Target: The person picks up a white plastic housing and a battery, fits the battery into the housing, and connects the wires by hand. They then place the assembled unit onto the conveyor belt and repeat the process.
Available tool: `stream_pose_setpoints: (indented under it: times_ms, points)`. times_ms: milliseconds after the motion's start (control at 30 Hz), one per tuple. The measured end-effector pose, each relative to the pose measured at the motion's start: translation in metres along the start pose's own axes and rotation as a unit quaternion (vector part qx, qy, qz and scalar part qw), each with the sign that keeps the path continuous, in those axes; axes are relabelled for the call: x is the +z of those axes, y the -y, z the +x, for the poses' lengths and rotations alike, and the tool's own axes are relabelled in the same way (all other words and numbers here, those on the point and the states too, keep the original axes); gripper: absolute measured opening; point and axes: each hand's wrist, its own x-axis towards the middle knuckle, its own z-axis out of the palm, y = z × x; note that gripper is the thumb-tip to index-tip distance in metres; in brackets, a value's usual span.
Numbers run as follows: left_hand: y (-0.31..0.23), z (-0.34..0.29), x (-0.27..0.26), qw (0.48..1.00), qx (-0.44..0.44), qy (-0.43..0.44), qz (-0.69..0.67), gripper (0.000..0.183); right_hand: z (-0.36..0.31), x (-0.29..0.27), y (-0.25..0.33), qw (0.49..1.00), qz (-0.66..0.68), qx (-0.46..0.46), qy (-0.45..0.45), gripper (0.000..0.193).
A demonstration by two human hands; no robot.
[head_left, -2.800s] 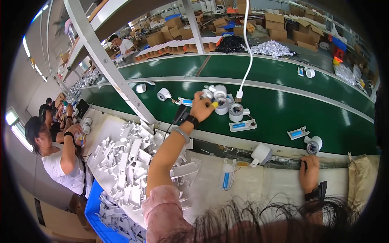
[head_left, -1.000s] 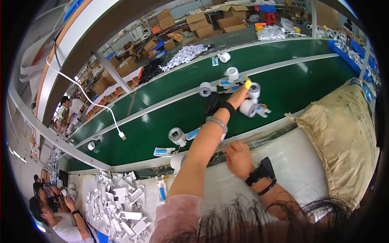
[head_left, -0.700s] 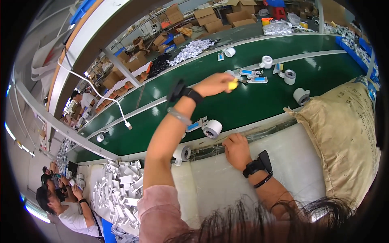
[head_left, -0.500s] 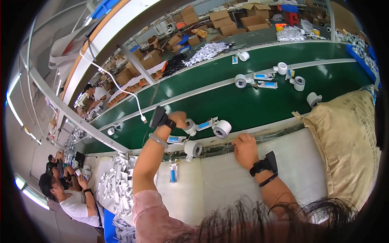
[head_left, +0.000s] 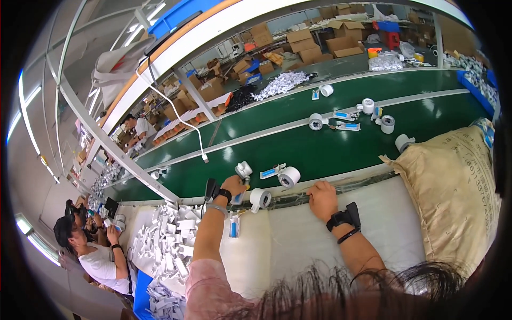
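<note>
My left hand [head_left: 233,185] is at the near edge of the green conveyor belt, its fingers closed on a white handle piece with a blue battery [head_left: 237,198]. Just beyond those fingers lies a white round head [head_left: 243,169]. To their right, another white round head [head_left: 260,199] rests on the near rail. A second battery handle piece [head_left: 234,227] lies on the pale padded worktop [head_left: 298,240]. Farther right, my right hand [head_left: 322,196] rests on the rail with loosely bent fingers, holding nothing. Between the hands, on the belt, lies a unit with a round head [head_left: 289,177] and an open handle [head_left: 272,171].
White plastic shells [head_left: 170,234] are heaped at left, above a blue bin [head_left: 143,298]. A large tan sack [head_left: 442,186] fills the right side. More units [head_left: 346,127] lie farther across the green belt [head_left: 245,144]. A white cable [head_left: 186,124] hangs down. Co-workers sit at left [head_left: 101,261].
My left hand has come back from over the belt to the near edge and closed on the handle piece. The round head beside it has turned. My right hand stays put.
</note>
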Motion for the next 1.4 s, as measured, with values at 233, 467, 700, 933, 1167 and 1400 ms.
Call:
stream_pose_setpoints:
  times_ms: [233, 467, 700, 933, 1167, 1400]
  points:
    - [-0.009, 0.014, 0.019, 0.992, -0.116, -0.043, 0.037, 0.042, -0.002, 0.005, -0.001, 1.000, 0.014, 0.002, -0.009, 0.014]
    - [-0.010, 0.012, 0.003, 0.979, -0.094, -0.176, -0.029, 0.024, -0.002, 0.009, -0.002, 0.999, 0.014, 0.031, -0.005, 0.016]
    - [-0.102, -0.014, -0.088, 0.873, -0.019, -0.079, -0.480, 0.018, 0.021, -0.027, 0.013, 0.980, 0.189, 0.058, -0.011, 0.025]
    - [-0.178, -0.106, -0.073, 0.854, 0.191, 0.159, -0.457, 0.016, 0.051, -0.093, 0.066, 0.985, 0.142, -0.100, 0.006, 0.055]
    - [-0.186, -0.146, -0.007, 0.936, 0.284, 0.013, -0.208, 0.028, 0.034, -0.067, 0.043, 0.923, 0.170, -0.056, 0.340, 0.017]
    - [-0.178, -0.160, 0.020, 0.751, 0.109, 0.162, -0.631, 0.059, 0.030, -0.055, 0.029, 0.809, 0.440, 0.124, 0.370, 0.012]
